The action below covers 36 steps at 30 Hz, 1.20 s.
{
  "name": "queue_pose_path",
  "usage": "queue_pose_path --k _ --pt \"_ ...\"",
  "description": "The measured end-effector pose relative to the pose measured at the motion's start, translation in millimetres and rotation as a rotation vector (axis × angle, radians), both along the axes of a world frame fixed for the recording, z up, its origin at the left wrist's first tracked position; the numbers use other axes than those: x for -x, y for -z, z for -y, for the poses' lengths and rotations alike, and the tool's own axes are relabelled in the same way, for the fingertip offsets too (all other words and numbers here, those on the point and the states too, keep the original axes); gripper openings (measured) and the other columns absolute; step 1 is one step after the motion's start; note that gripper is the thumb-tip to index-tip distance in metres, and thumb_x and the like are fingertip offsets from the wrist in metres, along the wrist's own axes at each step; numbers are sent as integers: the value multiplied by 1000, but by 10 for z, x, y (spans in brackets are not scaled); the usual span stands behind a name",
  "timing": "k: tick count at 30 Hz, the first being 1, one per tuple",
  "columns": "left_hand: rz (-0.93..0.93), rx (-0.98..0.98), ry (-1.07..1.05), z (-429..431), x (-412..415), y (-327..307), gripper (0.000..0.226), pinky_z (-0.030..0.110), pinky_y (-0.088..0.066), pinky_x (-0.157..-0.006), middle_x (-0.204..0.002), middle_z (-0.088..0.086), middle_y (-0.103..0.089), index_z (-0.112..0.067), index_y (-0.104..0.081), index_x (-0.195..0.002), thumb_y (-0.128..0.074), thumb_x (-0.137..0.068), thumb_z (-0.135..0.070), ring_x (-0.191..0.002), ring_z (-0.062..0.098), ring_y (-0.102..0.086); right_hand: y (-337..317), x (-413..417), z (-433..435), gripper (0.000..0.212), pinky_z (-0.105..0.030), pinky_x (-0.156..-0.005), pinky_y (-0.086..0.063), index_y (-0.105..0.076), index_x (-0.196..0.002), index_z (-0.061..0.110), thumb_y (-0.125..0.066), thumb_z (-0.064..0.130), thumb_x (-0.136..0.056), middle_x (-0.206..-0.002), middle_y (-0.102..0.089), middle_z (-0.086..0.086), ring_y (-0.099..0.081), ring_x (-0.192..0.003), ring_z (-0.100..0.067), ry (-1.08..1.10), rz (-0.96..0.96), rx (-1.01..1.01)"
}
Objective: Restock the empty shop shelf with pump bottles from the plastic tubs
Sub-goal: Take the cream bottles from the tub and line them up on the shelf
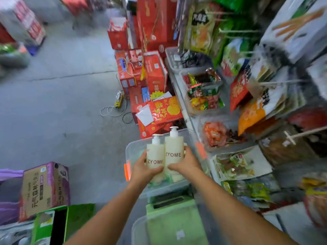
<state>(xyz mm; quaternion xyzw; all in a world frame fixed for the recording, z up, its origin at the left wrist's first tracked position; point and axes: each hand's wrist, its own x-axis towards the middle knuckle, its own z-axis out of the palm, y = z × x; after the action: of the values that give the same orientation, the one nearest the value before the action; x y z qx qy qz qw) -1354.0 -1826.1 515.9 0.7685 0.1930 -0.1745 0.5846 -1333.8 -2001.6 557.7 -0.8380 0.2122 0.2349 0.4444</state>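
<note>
Two cream pump bottles lettered ZYOME are held upright side by side, one in each hand: the left hand (pixel 143 171) curls its fingers and thumb round the lower body of the left bottle (pixel 155 154), and the right hand (pixel 185 163) wraps the right bottle (pixel 174 149), which sits a little higher, its white pump head above its neighbour's. The two bottles look to be touching or nearly so. Directly beneath the grip is a clear plastic tub (pixel 129 147) with two orange latches, one on each short side; the bottle bases are down within its walls, and what else lies in it is too blurred to tell. A second clear tub (pixel 139 225) sits nearer the person, under the forearms, with a pale green crate-like thing (pixel 169 209) between the two. Just right of the grip, close against the tub's edge, run trays of snack packets (pixel 205 96) and hanging bags (pixel 200 27). Beyond the bottles stands a stack of red cartons (pixel 155 73), with a yellow device (pixel 118 99) and its looped cable on the ground. Left of the grip is bare concrete floor (pixel 53 112), wide and open; near and left stand one purple-and-brown carton (pixel 44 188) and one green box (pixel 77 220).
</note>
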Motion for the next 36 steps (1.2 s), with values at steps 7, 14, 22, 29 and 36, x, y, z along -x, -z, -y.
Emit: queue_pose_path --k 7,14,22,29,36 --pt "290 70 76 187 -43 -1444 68 20 -56 -68 -100 -6 -75 -33 -61 -124 -86 -70 -1 -84 1 -71 -1380 210 340 88 -31 -86 -50 -40 -138 24 -90 19 -65 -121 -62 5 -57 -100 -13 23 269 -22" --pt "486 139 173 289 -90 -2403 75 43 -61 -81 -112 -10 -73 -55 -58 -119 -91 -67 -13 -100 15 -72 -2265 564 522 90 -34 -87 -48 -39 -142 23 -90 19 -67 -126 -62 2 -58 -106 -14 152 429 3" --pt "597 208 379 422 52 -3056 78 24 -58 -68 -111 -9 -71 -37 -53 -134 -87 -72 -6 -97 11 -69 -2938 1157 574 97 -46 -99 -49 -33 -148 25 -90 23 -68 -140 -56 0 -56 -123 -25 336 553 129" --pt "624 264 560 821 399 -3317 83 28 -57 -75 -119 -8 -64 -27 -47 -141 -89 -72 -9 -100 6 -64 -3314 1909 794 95 -44 -99 -49 -34 -147 25 -90 23 -69 -139 -55 2 -55 -124 -23 525 622 199" --pt "627 348 729 1379 992 -3499 88 33 -52 -81 -113 -13 -60 -28 -41 -145 -89 -72 -9 -96 2 -61 -3511 2775 1094 100 -40 -97 -50 -34 -147 24 -91 22 -65 -136 -59 0 -58 -120 -22 702 648 294"
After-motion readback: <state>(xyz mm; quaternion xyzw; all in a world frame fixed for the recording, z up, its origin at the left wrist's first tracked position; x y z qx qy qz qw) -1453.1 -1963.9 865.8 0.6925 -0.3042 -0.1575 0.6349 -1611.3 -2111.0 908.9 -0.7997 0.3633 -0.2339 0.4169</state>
